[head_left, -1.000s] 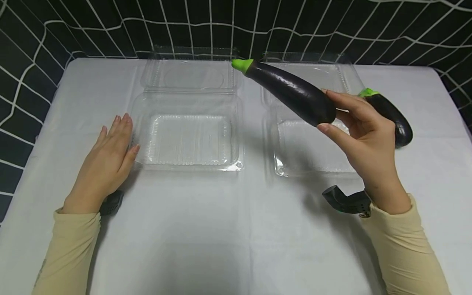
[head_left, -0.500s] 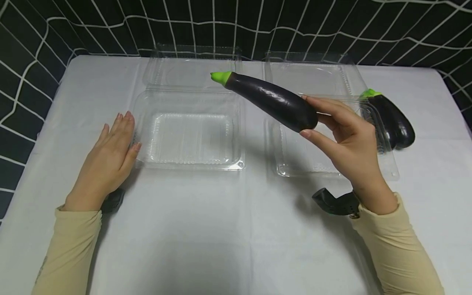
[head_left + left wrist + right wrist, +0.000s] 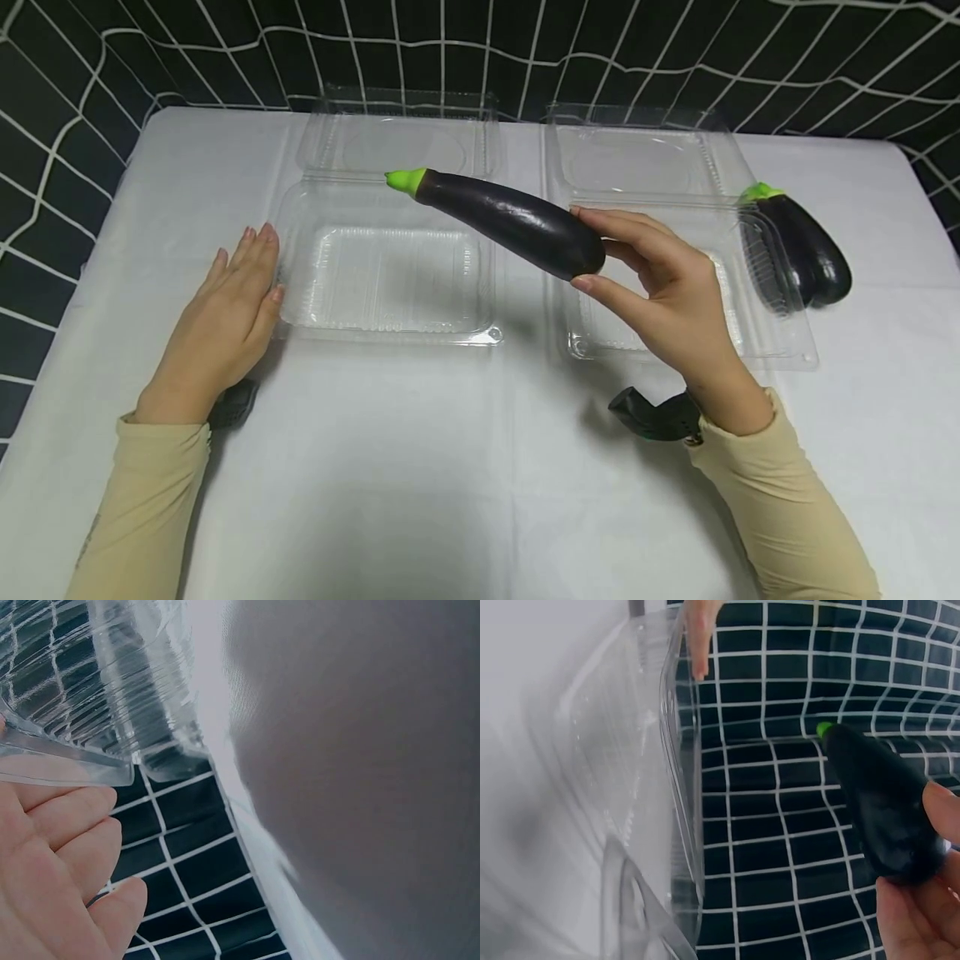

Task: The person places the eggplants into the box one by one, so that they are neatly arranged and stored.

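Note:
In the head view my right hand (image 3: 667, 283) pinches the thick end of a dark purple eggplant (image 3: 510, 218) between thumb and fingers, holding it in the air. The eggplant's green stem end points left, over the back part of the left clear plastic box (image 3: 390, 329). At that box's left edge is my left hand (image 3: 217, 329), its fingers straight. The left wrist view shows its fingertips (image 3: 97, 847) beside the box's rim. Below the right hand stands a second clear plastic box (image 3: 600, 337), partly hidden by it. The right wrist view also shows the held eggplant (image 3: 885, 802).
Another eggplant (image 3: 810, 250) lies right of the right box, partly seen through its clear wall. Both boxes have lids, the left lid (image 3: 397, 142) and right lid (image 3: 637, 158), folded back. A white cloth (image 3: 450, 467) covers the table; a white grid on black (image 3: 510, 50) rises behind.
My right hand has carried the eggplant left and somewhat nearer, from above the right box toward the left one. The left hand has stayed at the left box's edge.

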Demonstrator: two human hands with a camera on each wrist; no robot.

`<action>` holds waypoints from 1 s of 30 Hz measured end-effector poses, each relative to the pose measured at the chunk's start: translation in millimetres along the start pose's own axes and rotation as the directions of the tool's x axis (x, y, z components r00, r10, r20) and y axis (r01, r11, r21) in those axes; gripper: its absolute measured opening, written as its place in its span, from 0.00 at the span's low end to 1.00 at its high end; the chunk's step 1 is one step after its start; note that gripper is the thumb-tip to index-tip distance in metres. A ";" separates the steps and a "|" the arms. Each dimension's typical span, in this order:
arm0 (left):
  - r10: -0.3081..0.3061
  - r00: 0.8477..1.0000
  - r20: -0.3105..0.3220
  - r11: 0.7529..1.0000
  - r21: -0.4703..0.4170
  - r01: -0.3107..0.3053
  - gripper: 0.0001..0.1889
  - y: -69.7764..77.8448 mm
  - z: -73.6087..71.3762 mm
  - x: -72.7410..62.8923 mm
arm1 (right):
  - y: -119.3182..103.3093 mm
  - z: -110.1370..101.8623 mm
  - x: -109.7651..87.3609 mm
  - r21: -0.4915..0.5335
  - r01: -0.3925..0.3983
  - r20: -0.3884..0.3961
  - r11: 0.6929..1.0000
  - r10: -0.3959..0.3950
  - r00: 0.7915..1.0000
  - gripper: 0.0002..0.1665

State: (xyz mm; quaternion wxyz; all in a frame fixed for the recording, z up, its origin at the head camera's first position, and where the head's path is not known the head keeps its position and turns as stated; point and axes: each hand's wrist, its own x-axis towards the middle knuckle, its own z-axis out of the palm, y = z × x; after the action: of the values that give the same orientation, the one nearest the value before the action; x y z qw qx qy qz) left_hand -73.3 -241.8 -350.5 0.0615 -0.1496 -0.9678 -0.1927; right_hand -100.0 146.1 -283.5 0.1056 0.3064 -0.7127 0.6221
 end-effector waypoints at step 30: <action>0.016 0.999 -0.029 1.000 -0.004 -0.016 0.28 -3.3 1.4 -0.1 | 27.1 58.5 1.2 -0.265 0.053 0.291 0.963 0.028 0.956 0.29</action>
State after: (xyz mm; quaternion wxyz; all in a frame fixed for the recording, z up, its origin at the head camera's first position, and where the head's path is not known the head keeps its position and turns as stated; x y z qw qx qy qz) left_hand -74.4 -244.2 -353.0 0.0770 -0.1545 -0.9652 -0.1964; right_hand -102.9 91.1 -317.0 0.0441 0.3822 -0.7967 0.4662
